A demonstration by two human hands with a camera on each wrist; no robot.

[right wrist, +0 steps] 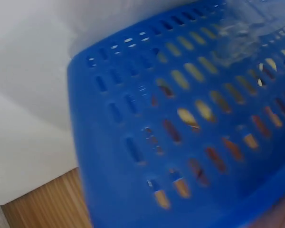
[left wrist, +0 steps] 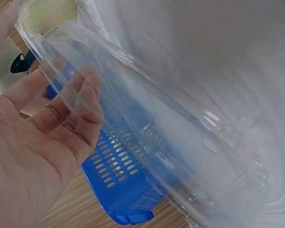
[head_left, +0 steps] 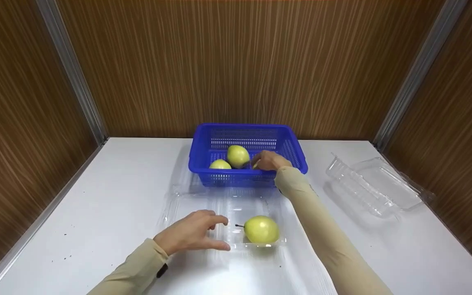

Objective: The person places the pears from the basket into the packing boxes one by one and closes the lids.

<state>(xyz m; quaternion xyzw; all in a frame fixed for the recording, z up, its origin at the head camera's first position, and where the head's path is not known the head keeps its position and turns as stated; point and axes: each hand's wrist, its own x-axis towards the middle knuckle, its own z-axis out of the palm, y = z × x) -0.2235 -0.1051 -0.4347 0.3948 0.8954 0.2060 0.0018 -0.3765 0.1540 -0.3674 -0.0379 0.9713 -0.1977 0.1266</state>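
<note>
A yellow-green pear (head_left: 262, 230) with a dark stem lies in the front right of a clear plastic clamshell container (head_left: 187, 200). Over the container's left side is my left hand (head_left: 193, 232), thumb and fingers spread apart and holding nothing; the left wrist view shows its fingers (left wrist: 88, 107) close to the clear plastic wall. My right hand (head_left: 269, 160) reaches into the blue basket (head_left: 248, 172), fingers curled round a pear (head_left: 255, 165) that they mostly hide. Two more pears, one upright-looking (head_left: 238, 156) and one behind the front rim (head_left: 220, 164), sit left of it.
Another clear plastic container (head_left: 367, 184) stands open on the right of the white table (head_left: 109, 196). Wood-grain panels (head_left: 236, 65) enclose the back and both sides. The basket stands behind the nearer container, close to the back panel.
</note>
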